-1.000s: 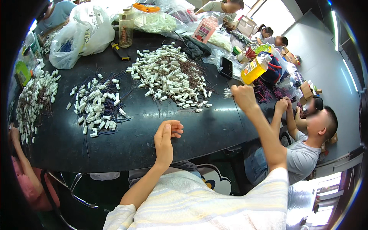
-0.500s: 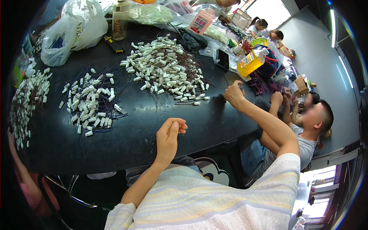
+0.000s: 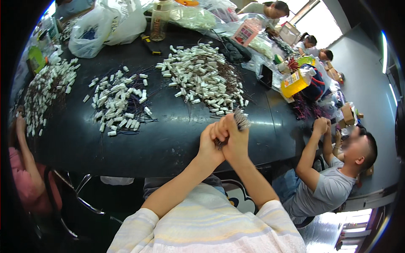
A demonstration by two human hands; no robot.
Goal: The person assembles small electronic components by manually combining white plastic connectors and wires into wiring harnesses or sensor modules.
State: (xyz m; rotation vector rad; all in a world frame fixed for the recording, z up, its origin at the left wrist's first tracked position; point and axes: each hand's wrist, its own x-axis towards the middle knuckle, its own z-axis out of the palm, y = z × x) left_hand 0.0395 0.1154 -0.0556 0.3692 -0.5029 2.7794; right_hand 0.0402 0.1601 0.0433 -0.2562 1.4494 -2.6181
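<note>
My left hand (image 3: 207, 144) and my right hand (image 3: 236, 141) meet above the near edge of the black table (image 3: 177, 120). Both are closed around a bundle of thin dark wires (image 3: 241, 119). Its pale, bristly end sticks out above my right hand, and dark ends show between the palms; my fingers hide the middle. Just beyond my hands lies a big pile of white connectors on dark wires (image 3: 202, 76). A smaller pile of white connectors on bluish wires (image 3: 121, 101) spreads to the left.
A third connector pile (image 3: 48, 90) lies far left, where another person's arm (image 3: 25, 135) reaches in. At the back are a plastic bag (image 3: 90, 36), a clear bottle (image 3: 160, 21) and a yellow-black cutter (image 3: 151, 44). A yellow bottle (image 3: 295, 83) and a phone (image 3: 265, 76) stand right, near a seated person (image 3: 329, 181).
My right hand has come back from the table's right side to meet my left hand. The left, earlier half curled, now closes on the wire bundle too. The view has shifted slightly.
</note>
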